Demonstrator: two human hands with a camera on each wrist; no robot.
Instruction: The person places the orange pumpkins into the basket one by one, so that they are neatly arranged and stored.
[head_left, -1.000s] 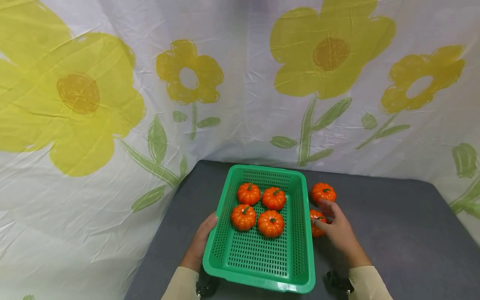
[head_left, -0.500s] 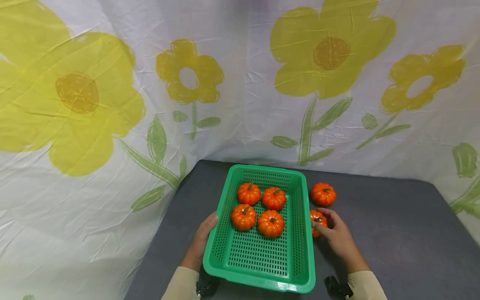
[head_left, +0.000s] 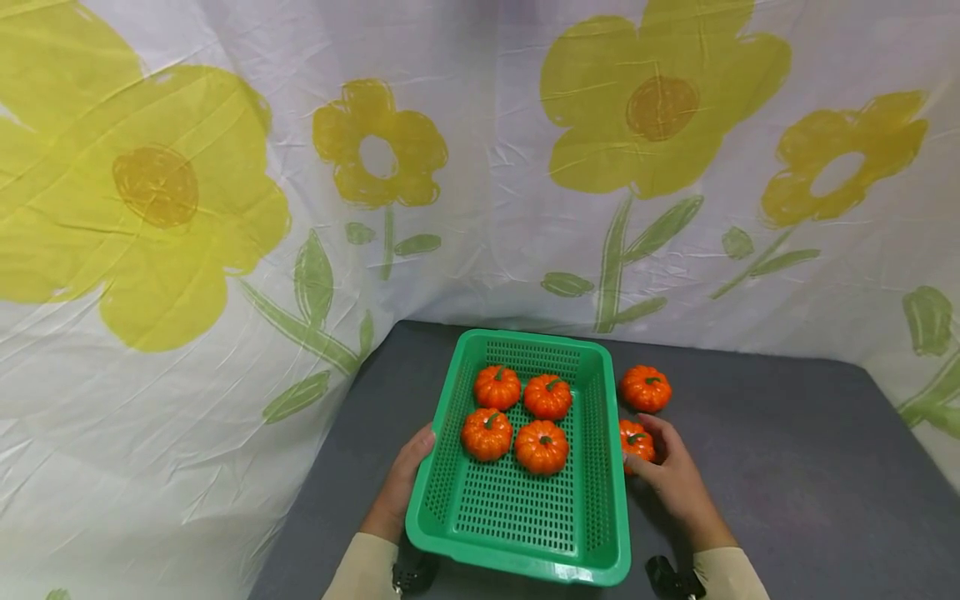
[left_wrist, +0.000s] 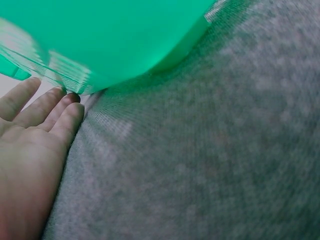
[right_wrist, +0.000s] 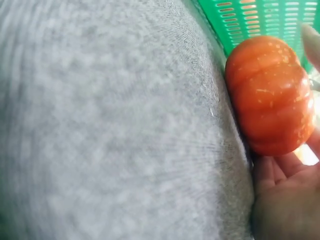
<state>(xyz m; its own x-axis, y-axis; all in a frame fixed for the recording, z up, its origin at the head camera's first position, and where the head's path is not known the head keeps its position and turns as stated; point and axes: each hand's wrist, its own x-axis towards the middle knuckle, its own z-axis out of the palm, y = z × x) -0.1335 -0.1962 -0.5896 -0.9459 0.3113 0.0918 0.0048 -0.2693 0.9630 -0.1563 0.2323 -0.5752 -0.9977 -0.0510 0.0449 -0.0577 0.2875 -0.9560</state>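
Observation:
A green perforated plastic basket [head_left: 517, 575] stands on the table with several small orange pumpkins [head_left: 542, 447] in its far half. At its left side my left hand [head_left: 401, 483] touches the wall; the left wrist view shows fairly straight fingers [left_wrist: 65, 117] against the basket [left_wrist: 125, 35]. Just right of the basket, my right hand [head_left: 678, 475] holds a small pumpkin [head_left: 636, 442] between thumb and fingers. Close up in the right wrist view, this ribbed pumpkin [right_wrist: 270, 95] sits beside the basket wall. Another pumpkin [head_left: 646, 388] lies beyond that hand.
Dark grey cloth covers the table [head_left: 787, 467], which stretches away to the right of the basket. A white curtain [head_left: 480, 167] printed with yellow flowers hangs behind and at the left. Dark wrist cameras sit by both beige sleeves [head_left: 727, 575].
My right hand has drawn back slightly from the farther pumpkin, and its thumb and fingers have closed around the nearer one. The left hand and basket have stayed put.

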